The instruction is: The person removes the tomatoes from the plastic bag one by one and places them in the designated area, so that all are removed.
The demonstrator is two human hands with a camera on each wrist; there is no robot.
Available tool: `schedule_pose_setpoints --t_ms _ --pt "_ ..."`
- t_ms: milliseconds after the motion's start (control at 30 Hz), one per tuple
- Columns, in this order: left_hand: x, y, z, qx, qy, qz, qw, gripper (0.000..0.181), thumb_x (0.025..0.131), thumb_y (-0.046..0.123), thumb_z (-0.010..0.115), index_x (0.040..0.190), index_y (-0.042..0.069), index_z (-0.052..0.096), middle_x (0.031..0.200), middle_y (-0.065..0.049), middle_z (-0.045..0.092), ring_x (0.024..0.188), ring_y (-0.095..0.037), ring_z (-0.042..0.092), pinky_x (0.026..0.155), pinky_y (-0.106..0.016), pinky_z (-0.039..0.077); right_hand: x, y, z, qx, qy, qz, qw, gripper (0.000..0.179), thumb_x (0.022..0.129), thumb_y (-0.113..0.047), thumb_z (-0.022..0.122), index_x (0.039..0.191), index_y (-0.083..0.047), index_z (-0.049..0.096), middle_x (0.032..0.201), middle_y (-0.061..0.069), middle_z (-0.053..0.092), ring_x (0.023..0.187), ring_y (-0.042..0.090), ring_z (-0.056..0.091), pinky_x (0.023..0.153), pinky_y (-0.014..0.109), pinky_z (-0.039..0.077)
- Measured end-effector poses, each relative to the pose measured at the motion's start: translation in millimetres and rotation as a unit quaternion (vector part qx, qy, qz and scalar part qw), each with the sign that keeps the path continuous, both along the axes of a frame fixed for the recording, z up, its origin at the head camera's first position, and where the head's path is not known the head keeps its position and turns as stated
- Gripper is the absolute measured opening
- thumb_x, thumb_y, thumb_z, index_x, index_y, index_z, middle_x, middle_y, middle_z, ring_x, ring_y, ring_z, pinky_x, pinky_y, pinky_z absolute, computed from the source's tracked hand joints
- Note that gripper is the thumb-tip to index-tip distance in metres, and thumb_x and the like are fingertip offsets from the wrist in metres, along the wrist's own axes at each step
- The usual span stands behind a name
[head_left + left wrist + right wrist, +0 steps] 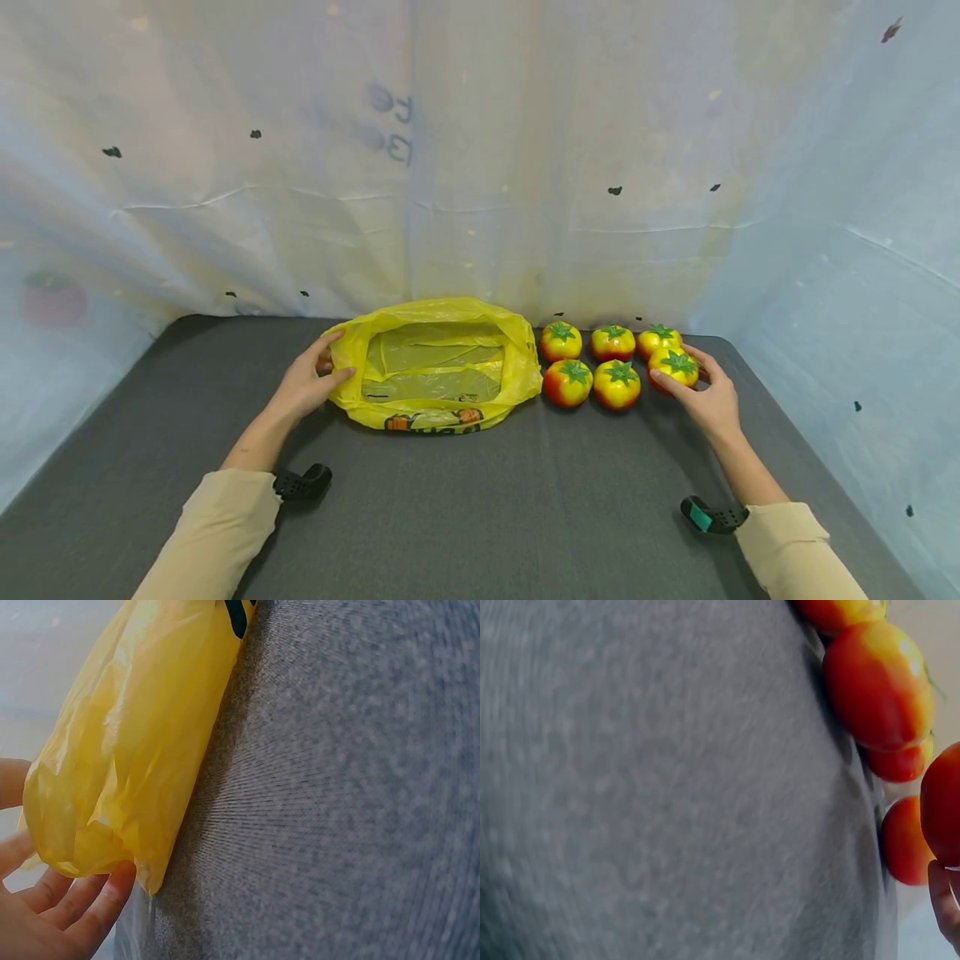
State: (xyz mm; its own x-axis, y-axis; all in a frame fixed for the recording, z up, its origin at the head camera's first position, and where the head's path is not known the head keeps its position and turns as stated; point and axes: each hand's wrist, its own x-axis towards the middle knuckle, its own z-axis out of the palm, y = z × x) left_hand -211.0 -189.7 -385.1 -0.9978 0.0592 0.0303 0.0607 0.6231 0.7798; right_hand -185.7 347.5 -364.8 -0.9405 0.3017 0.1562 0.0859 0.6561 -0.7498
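A yellow plastic bag [438,312] sits on the dark table, its wide mouth spread upward. At its left end my left hand [307,383] holds the side, thumb and fingers curved about the rim. The left wrist view shows those fingers [101,915] against the bag's lower end [142,787]. My right hand [712,400] grips a glossy yellow-and-red tomato [672,367] with a green leafy top. In the right wrist view this tomato [943,806] hangs above the table, fingertips [939,896] beneath it. Behind it stands another tomato [660,337], partly hidden.
Between the bag and my right hand stand several more tomatoes in two rows, among them a front left one [567,385] close beside the bag. A pale sheet [480,208] hangs along the back edge of the grey table [480,517] and down its right side.
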Motion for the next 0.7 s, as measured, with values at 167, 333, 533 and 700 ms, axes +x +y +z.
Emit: schedule_pose_setpoints --t_ms 167,333,533,700 --pt "0.1 0.8 -0.5 0.002 0.002 -0.004 1.0 0.068 0.096 0.019 0.056 0.153 0.006 0.022 0.127 -0.027 0.043 0.118 -0.044 0.045 0.083 -0.049 0.046 -1.0 8 -5.9 0.007 -0.014 0.01 0.9998 0.081 0.085 -0.049 0.067 0.15 -0.016 0.034 0.147 0.02 0.038 0.125 0.038 0.04 0.085 0.044 0.039" --pt "0.2 0.8 0.2 -0.004 0.005 -0.007 1.0 0.068 0.096 0.018 0.056 0.153 0.006 0.022 0.124 -0.027 0.044 0.117 -0.044 0.046 0.08 -0.047 0.047 -2.4 14 -12.1 0.015 -0.025 0.03 0.9991 0.08 0.086 -0.047 0.067 0.15 -0.015 0.034 0.145 0.023 0.038 0.124 0.039 0.04 0.085 0.045 0.039" --pt "-0.5 0.4 -0.3 -0.004 -0.003 -0.008 1.0 0.067 0.096 0.019 0.056 0.152 0.005 0.022 0.127 -0.028 0.043 0.116 -0.044 0.046 0.079 -0.046 0.047 -4.7 17 -18.6 0.023 -0.036 0.042 0.9982 0.08 0.086 -0.045 0.068 0.15 -0.013 0.033 0.143 0.026 0.039 0.123 0.041 0.041 0.086 0.046 0.039" --pt "-1.2 0.7 -1.5 0.0 -0.008 -0.006 0.9999 0.068 0.096 0.02 0.056 0.152 0.005 0.022 0.13 -0.029 0.043 0.118 -0.044 0.046 0.081 -0.047 0.048 -7.3 17 -20.5 0.017 -0.046 0.044 0.9978 0.082 0.086 -0.046 0.067 0.151 -0.012 0.031 0.144 0.027 0.037 0.123 0.042 0.04 0.088 0.049 0.039"
